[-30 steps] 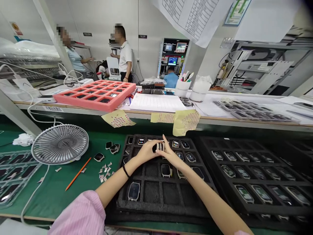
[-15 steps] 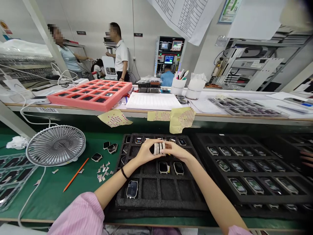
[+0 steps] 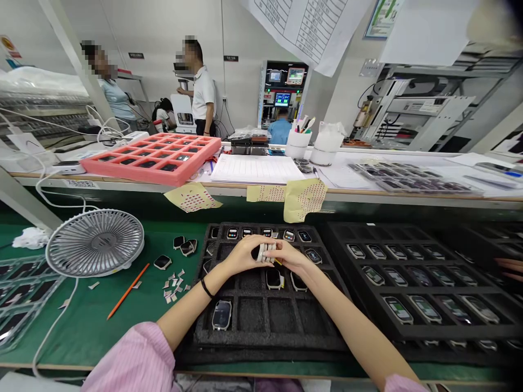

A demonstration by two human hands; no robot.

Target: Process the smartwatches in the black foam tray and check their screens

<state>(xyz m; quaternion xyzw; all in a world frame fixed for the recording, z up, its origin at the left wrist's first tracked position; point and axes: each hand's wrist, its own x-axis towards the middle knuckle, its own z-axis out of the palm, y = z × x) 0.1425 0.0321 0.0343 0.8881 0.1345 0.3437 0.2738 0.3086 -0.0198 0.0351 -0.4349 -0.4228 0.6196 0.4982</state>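
Observation:
My left hand (image 3: 242,255) grips a short stack of smartwatches (image 3: 267,252) turned on edge, with pale cases showing side by side. At the stack's right end, the fingers of my right hand (image 3: 292,257) are closed on the watches. Both hands are over a black foam tray (image 3: 249,314) with square pockets. Just below the hands lies a watch (image 3: 273,279) with a small yellow tab. Another watch (image 3: 222,315) sits in the tray's front left pocket. Several watches with lit screens fill the back row, including one watch (image 3: 289,235) behind my right hand.
A second foam tray (image 3: 359,305) of watches lies to the right, with another person's hand (image 3: 510,267) at the far edge. To the left are a fan (image 3: 96,242), an orange pencil-like stick (image 3: 128,291), loose watches (image 3: 162,262) and small tabs (image 3: 174,286). A pink tray (image 3: 177,174) rests on the shelf.
My right hand has shifted slightly left and down, its fingers now on the stack's end. The brownish surface seen between hand and stack no longer shows.

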